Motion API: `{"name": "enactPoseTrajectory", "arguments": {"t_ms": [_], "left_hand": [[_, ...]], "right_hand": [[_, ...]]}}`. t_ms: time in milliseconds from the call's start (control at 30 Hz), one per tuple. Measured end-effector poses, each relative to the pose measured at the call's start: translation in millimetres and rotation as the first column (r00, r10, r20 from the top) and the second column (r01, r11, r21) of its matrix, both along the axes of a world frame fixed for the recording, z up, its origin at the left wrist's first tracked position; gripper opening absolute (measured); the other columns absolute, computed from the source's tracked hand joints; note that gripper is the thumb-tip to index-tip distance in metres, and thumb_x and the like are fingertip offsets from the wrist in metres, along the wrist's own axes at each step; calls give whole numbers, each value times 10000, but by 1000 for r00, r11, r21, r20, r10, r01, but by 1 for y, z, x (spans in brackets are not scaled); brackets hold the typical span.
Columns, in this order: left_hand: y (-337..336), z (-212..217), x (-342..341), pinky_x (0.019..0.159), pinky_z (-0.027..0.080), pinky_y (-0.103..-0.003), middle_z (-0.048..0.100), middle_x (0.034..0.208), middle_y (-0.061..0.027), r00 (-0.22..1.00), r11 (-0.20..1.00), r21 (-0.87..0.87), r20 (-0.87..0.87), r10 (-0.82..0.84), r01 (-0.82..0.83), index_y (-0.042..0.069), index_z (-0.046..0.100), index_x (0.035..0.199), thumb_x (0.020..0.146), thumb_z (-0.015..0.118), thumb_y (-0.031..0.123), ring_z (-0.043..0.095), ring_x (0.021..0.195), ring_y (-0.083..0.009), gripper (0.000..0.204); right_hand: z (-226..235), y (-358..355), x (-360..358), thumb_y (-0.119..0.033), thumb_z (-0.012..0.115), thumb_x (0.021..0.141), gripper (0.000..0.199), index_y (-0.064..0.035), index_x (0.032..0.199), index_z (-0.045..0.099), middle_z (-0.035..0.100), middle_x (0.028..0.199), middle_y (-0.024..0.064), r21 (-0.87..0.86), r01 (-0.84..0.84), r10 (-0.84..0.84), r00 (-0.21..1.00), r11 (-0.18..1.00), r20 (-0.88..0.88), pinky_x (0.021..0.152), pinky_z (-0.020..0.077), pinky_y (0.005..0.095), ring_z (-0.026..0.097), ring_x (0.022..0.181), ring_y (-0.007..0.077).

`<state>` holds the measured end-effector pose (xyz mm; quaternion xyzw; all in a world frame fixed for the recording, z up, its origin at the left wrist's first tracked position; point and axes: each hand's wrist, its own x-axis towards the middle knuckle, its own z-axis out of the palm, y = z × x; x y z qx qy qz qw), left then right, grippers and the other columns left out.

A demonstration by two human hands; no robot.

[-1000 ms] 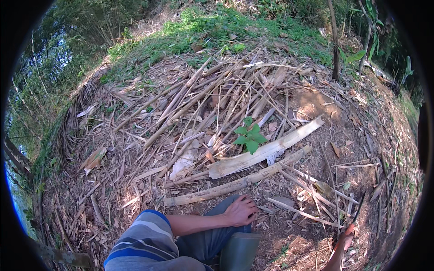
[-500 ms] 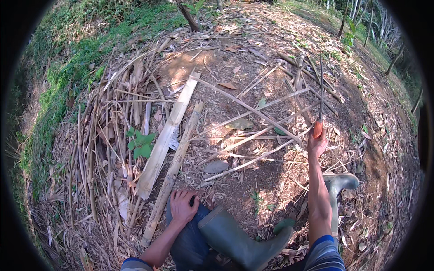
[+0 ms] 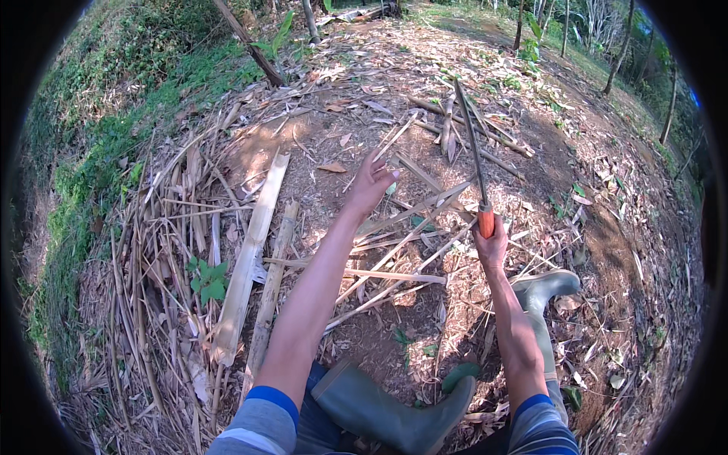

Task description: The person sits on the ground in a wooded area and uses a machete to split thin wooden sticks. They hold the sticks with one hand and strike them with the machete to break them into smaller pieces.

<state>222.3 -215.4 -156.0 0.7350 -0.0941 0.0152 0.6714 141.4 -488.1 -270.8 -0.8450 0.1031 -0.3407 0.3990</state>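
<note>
My right hand (image 3: pixel 491 246) grips the orange handle of a long dark machete (image 3: pixel 472 144), its blade pointing up and away from me. My left hand (image 3: pixel 370 184) is stretched forward with fingers apart, holding nothing, just above the ends of thin split bamboo strips (image 3: pixel 394 227) lying crossed on the ground. Two wide split bamboo slats (image 3: pixel 254 250) lie side by side to the left of my left arm. My green rubber boots (image 3: pixel 394 413) show at the bottom.
Dry bamboo scraps and leaves cover the bare dirt all around. A pile of thin strips (image 3: pixel 167 227) lies at left beside a small green plant (image 3: pixel 208 277). Grass bank at far left; thin tree trunks (image 3: pixel 250 38) stand at the top.
My left hand lifted off my knee and reached forward toward the bamboo strips. The view swung left, and the right hand with the machete now sits nearer the middle.
</note>
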Motion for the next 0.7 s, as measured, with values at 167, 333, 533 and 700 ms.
{"name": "enactPoseTrajectory", "arguments": {"t_ms": [167,333,533,700], "left_hand": [[-26,-32,33,916,490,-346,542,1216,-152,985,922,-359,-30,-171,149,63,408,1278,905,596,181,568,1085,-226,434],[-25,-16,29,765,551,-288,597,952,-58,985,813,-561,-33,169,-158,43,476,1142,886,624,125,593,881,-128,307],[73,98,5,734,518,-239,610,901,-42,785,873,-434,451,425,-223,12,535,1023,882,635,104,571,776,-82,196],[101,151,-110,719,519,-234,639,891,-43,807,931,-319,494,323,-178,36,555,1048,875,646,129,615,792,-92,217]], "right_hand": [[-6,-6,5,-244,708,735,385,-57,1040,566,634,830,201,-16,-15,15,1000,1000,-2,675,478,449,625,761,387],[-2,-15,-3,-250,703,731,396,-67,1055,568,643,834,204,-63,23,-31,992,998,-124,684,485,446,629,776,388],[1,-69,-59,-244,746,730,387,-24,996,572,615,717,91,149,-114,127,988,982,-85,593,478,342,582,602,192],[67,-47,-118,-160,699,822,307,-4,1039,548,507,663,-33,548,-276,299,953,790,49,445,344,226,425,510,60]]}}
